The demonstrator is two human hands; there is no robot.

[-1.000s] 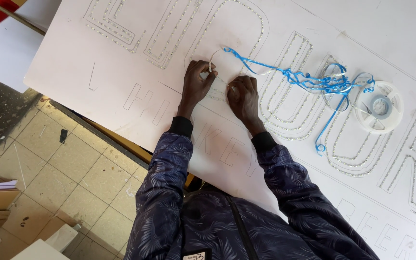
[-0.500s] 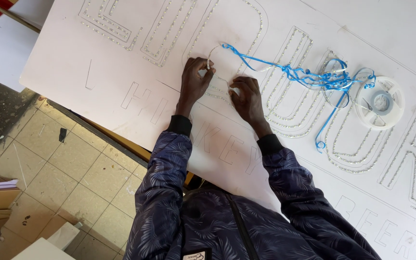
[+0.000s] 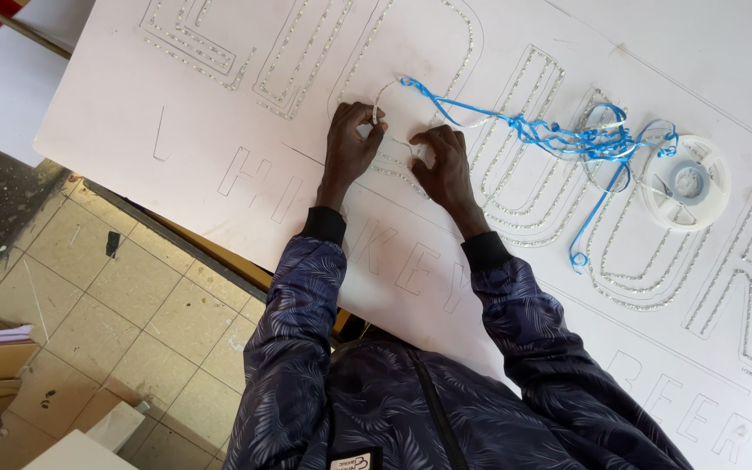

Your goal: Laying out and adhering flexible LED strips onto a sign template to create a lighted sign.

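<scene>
Matt white board, beaded strip, glossy blue ribbon

The board (image 3: 219,174) is a smooth, matt white sheet, like plastic or painted panel, with thin drawn letter outlines. The strip (image 3: 393,165) along the letters looks like clear, slightly shiny plastic dotted with small beads, giving a bumpy line. The ribbon (image 3: 567,135) is thin, glossy blue film, curled and crinkled. The reel (image 3: 685,183) is smooth translucent white plastic. The sleeves (image 3: 298,348) are soft dark-blue cloth with a faint leaf print and ribbed black cuffs. The floor (image 3: 89,305) is pale tile, dull and scuffed, with dark grout.
</scene>
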